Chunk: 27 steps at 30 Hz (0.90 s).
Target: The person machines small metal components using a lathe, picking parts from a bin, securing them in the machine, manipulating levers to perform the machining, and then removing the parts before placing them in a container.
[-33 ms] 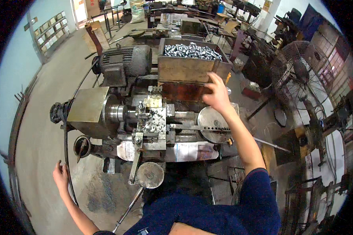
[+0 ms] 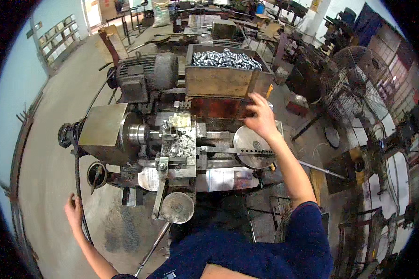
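Note:
Over the right part of a small lathe hangs my right hand, between a wooden box and a round metal disc. Its fingers are loosely bent and apart, and I see nothing in them. The box holds many small shiny metal parts. My left hand is low at the left, beside a dark cable; its fingers look apart and hold nothing visible. Metal chips cover the lathe's cross slide. A smaller round plate sits on a lever in front.
An electric motor stands behind the lathe's headstock. A handwheel juts out at the front left. On the right are a large caged fan and a thin rod. Printed sheets lie under the slide.
My right hand has come slightly down and toward me, away from the box, and its fingers are drawn a little closer together. My left hand has barely moved.

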### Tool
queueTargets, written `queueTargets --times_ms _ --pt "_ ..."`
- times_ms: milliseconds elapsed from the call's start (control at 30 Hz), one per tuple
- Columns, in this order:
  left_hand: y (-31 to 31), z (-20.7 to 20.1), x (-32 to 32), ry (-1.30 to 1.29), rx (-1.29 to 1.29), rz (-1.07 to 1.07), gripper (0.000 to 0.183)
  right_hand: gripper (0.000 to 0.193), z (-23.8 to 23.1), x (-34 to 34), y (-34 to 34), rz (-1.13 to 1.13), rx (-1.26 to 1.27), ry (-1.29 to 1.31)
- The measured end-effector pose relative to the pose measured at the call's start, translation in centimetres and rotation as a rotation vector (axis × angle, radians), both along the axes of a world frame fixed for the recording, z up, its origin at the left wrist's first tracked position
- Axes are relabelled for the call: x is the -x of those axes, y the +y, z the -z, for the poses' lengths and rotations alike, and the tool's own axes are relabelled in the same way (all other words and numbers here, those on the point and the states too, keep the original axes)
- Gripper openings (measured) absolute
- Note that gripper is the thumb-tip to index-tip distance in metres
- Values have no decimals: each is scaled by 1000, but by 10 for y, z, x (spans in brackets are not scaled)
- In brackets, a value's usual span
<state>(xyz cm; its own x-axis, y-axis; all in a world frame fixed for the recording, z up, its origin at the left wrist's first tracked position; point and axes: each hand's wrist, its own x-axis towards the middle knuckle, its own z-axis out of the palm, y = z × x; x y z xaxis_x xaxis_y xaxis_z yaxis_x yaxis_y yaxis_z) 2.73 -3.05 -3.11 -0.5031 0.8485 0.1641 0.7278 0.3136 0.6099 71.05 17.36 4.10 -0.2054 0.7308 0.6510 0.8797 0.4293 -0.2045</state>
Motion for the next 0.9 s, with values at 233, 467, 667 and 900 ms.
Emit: queueTargets --times_ms 233,467,667,900 --pt "41 33 -5 -456 28 132 34 34 62 -142 -154 483 251 242" --pt "2 -18 -63 -589 183 -14 39 39 90 -229 -323 950 402 544" --pt "-31 -79 -221 -463 -111 204 41 9 174 -291 -504 818 398 -424" --pt "-27 -77 -215 -497 -30 117 46 6 261 -254 -499 747 958 -404"
